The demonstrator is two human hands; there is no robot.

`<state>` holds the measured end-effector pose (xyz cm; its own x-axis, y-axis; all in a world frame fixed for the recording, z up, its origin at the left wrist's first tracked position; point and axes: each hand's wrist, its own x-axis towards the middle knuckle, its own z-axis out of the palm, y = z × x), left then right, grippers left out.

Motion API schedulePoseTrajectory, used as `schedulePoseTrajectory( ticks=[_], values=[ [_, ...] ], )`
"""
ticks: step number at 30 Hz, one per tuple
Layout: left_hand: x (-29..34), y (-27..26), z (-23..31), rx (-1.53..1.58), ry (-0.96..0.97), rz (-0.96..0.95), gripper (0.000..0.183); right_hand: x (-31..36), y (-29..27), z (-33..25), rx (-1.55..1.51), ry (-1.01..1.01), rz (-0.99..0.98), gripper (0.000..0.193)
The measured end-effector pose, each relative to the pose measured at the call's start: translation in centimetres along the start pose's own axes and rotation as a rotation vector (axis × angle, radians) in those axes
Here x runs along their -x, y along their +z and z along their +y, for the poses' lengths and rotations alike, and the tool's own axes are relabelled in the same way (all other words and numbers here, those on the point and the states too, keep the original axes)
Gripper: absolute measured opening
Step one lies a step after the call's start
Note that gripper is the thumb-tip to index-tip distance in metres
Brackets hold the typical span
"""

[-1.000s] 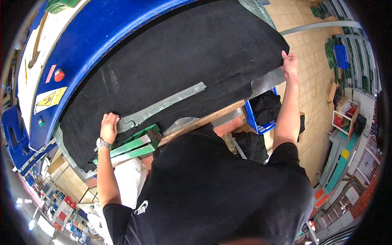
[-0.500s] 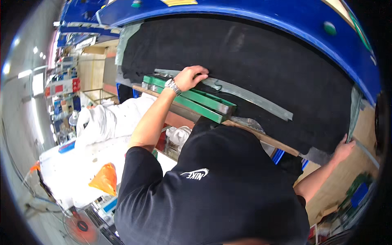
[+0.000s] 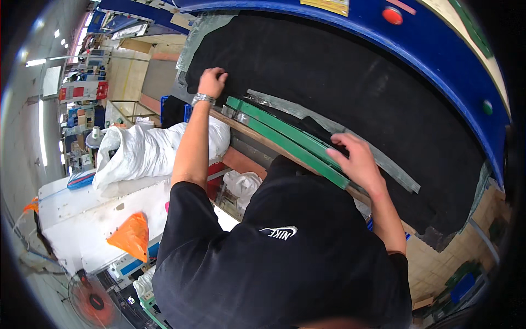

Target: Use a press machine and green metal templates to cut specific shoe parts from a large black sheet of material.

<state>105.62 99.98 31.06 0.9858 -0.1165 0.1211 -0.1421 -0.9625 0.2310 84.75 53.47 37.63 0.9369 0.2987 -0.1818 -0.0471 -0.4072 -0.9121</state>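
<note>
A large black cloth (image 3: pixel 339 66) lies flat in front of me. My left hand (image 3: pixel 212 83), wearing a metal-band watch, is over its left part with loosely bent fingers and nothing visible in them. Two long green bars (image 3: pixel 285 134) lie side by side along the near edge. Close to their right end is my right hand (image 3: pixel 356 159), fingers apart and thumb out, holding nothing. Between bars and open cloth runs a narrow greyish translucent strip (image 3: pixel 378 156). A similar translucent sheet (image 3: pixel 192 41) shows past the cloth's left edge.
Along the far side curves a blue machine beam (image 3: pixel 438 66) with a red button (image 3: pixel 392 15) and a green one (image 3: pixel 487 107). To my left, a white sack (image 3: pixel 159 145) and an orange bag (image 3: pixel 130 237) rest on a white table (image 3: pixel 82 219). A fan (image 3: pixel 96 301) stands lower left.
My left hand has moved left off the green bars to the cloth's left part. My right hand has left the cloth's right edge and come to the bars' right end. The view has shifted.
</note>
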Motion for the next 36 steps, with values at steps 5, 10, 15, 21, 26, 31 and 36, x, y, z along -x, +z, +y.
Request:
schedulePoseTrajectory(
  ticks=[5,10,15,21,26,31,36],
  values=[
    [-1.2,1.2,-16.4,-0.288,-0.304,0.047,0.056,-3.5,3.4,-1.5,0.238,0.187,-0.155,0.026],
    [-1.6,2.4,-19.5,-0.151,-0.461,0.105,0.077,-4.9,5.4,-2.9,0.33,0.454,-0.202,0.025],
    [-1.3,1.3,-20.5,0.125,-0.536,0.063,0.075,-5.4,5.6,-1.8,0.252,0.42,-0.202,0.021],
    [-1.2,1.1,-20.4,0.18,-0.574,0.08,0.073,-5.9,4.1,-3.7,0.141,0.445,-0.176,0.015],
    [-1.1,0.9,-20.8,0.125,-0.512,0.046,0.068,-8.4,2.3,-8.1,0.103,0.376,-0.153,0.016],
    [-1.4,-1.2,-18.1,-0.058,-0.232,0.088,0.046,-11.2,3.7,-9.2,0.406,0.055,0.026,0.017],
    [-3.3,-1.1,-13.6,0.64,-0.132,-0.111,0.03,-15.7,6.9,-3.0,0.791,-0.261,0.183,0.014]
  ],
)
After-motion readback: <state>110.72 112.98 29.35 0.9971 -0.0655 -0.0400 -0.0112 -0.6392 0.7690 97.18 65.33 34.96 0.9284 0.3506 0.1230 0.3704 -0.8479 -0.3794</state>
